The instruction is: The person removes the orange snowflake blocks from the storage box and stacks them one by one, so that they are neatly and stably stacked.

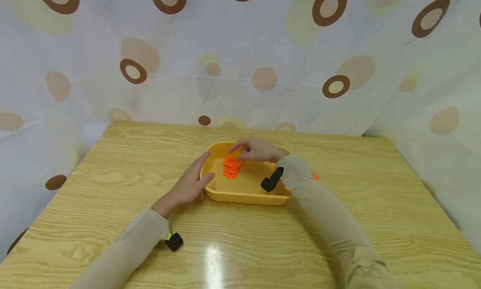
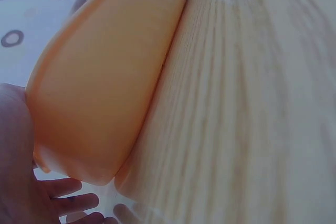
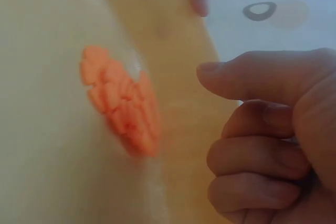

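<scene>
A yellow plastic tray (image 1: 246, 199) with raised walls stands on the table. Inside it, towards the left end, lies a small pile of orange flower-shaped pieces (image 1: 231, 168), overlapping one another in the right wrist view. My left hand (image 1: 189, 182) rests against the tray's left end, thumb over the rim and fingers along the outside; the left wrist view shows those fingers spread loosely. Just above and right of the pile is my right hand (image 1: 259, 150). It hovers with one digit extended and the other fingers curled (image 3: 252, 156), and nothing shows in its grasp.
Partly hidden behind the right forearm, another orange thing (image 1: 315, 176) lies right of the tray. The wood-grain table (image 1: 158, 143) ends at a white patterned curtain (image 1: 240, 51). Black wrist cameras (image 1: 174, 241) hang from both sleeves.
</scene>
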Tool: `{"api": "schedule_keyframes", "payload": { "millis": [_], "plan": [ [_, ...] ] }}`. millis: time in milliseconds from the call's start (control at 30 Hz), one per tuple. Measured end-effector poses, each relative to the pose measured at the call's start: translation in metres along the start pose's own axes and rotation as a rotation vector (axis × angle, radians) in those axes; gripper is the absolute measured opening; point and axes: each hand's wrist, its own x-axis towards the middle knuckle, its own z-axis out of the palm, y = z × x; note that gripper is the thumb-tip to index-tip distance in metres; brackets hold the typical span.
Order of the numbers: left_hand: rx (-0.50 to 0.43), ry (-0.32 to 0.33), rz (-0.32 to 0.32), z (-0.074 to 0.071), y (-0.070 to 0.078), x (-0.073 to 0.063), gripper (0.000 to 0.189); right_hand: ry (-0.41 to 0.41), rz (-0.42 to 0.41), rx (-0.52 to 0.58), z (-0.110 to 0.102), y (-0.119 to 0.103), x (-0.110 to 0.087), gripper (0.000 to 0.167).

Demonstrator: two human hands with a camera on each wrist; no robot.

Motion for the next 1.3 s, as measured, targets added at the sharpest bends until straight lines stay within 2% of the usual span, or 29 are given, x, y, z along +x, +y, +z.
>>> {"api": "schedule_keyframes", "payload": {
  "millis": [100, 233, 533, 800, 1067, 1300],
  "plan": [
    [-0.001, 0.001, 0.0, 0.0, 0.0, 0.0, 0.065, -0.03, 0.005, -0.027, 0.005, 0.003, 0.004, 0.038],
    [-0.002, 0.002, -0.001, -0.002, 0.0, -0.001, 0.065, -0.063, 0.053, -0.075, 0.009, 0.005, 0.006, 0.045],
    [-0.001, -0.003, 0.005, -0.001, -0.001, -0.001, 0.065, -0.082, 0.115, -0.15, 0.015, 0.008, 0.006, 0.053],
    [-0.001, 0.0, 0.003, 0.0, 0.001, 0.0, 0.065, -0.089, 0.121, -0.197, 0.016, 0.007, 0.005, 0.048],
    [0.004, 0.004, 0.008, 0.0, 0.001, 0.001, 0.065, -0.068, 0.109, -0.212, 0.017, 0.009, 0.006, 0.033],
    [0.001, 0.004, 0.013, 0.0, 0.0, 0.001, 0.066, -0.056, 0.083, -0.255, 0.019, 0.011, 0.008, 0.03]
  ]
}}
